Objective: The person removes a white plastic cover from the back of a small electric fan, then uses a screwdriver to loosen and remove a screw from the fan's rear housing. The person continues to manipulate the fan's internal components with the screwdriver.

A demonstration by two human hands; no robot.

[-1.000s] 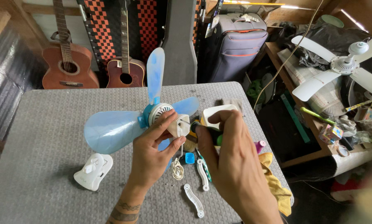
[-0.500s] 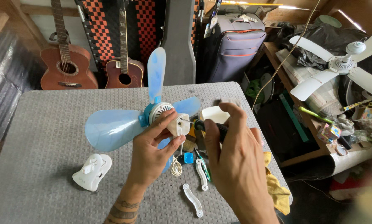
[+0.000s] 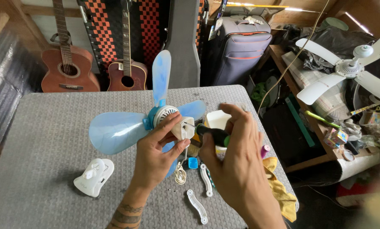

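Centre of frame: left hand (image 3: 158,154) wrapped round the small blue fan (image 3: 156,116), thumb & fingers pinching the white motor housing (image 3: 182,128) at its back. Fan is held up off the grey table (image 3: 50,140); one blade points up, one sticks out to the left, a third peeks out right behind the housing.

Right hand (image 3: 236,165), centre-right, is closed on a screwdriver (image 3: 213,134) w/ black-and-green handle. Thin metal shaft runs left, tip touching the white housing just beside the left thumb.

Below the hands on the tabletop: two white plastic strips (image 3: 197,205) lying near each other, a small blue cap (image 3: 193,163), a coil of white cord (image 3: 180,174). Lower left: a white plastic cover (image 3: 93,177), well apart from the hands. Behind the right hand a white tub (image 3: 218,118), partly hidden. Yellow cloth (image 3: 279,186) hangs off the table's right edge, w/ a small purple item (image 3: 265,151) just above it.

Upper left of frame: two guitars (image 3: 69,63) leaning vs. the wall. Top centre: a dark suitcase (image 3: 240,46). Upper right: a white ceiling fan (image 3: 351,68) lying on a cluttered bench.
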